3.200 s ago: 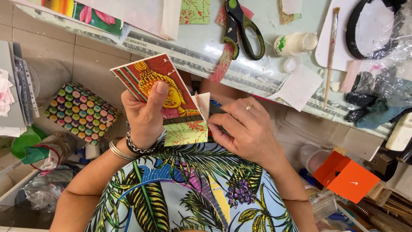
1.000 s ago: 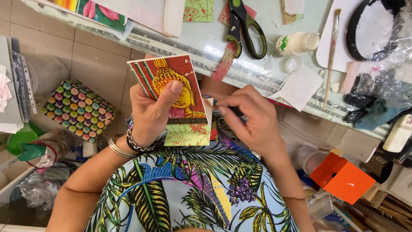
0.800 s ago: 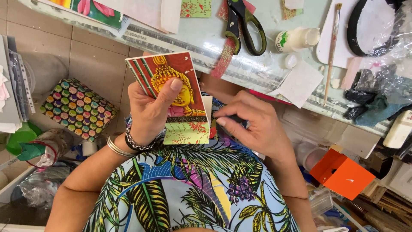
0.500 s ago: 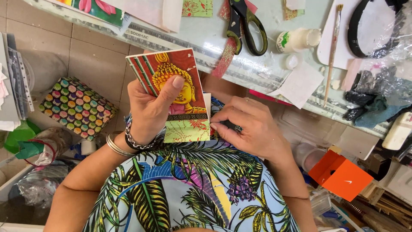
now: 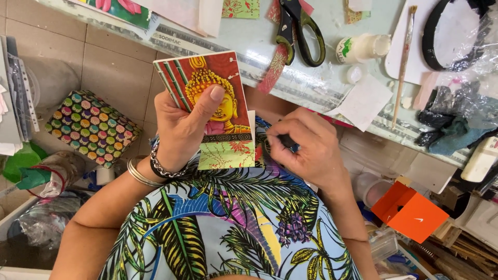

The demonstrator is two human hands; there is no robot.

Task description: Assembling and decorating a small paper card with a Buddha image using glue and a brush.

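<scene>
While the head camera looks straight down over a leaf-print top, the left hand [image 5: 181, 129] grips a small booklet [image 5: 210, 106] with a red cover showing a golden seated figure and a green patterned band along its lower edge. That booklet stands above the lap, tilted a little to the left, with the thumb pressed flat across the middle of the cover and the fingers behind it; beaded bracelets [image 5: 155, 168] circle the wrist below. Just right of the booklet's lower right corner, the right hand [image 5: 306, 148] is curled around a small dark object [image 5: 285, 141], too hidden by the fingers to identify. Both hands sit close together, the booklet's right edge near the right hand's knuckles.

Beyond them runs the pale worktable [image 5: 321, 36], bearing green-handled scissors [image 5: 298, 31], a white glue bottle [image 5: 363, 47] and a thin paintbrush [image 5: 402, 62]. A dotted pouch [image 5: 91, 127] lies on the tiled floor at left.
</scene>
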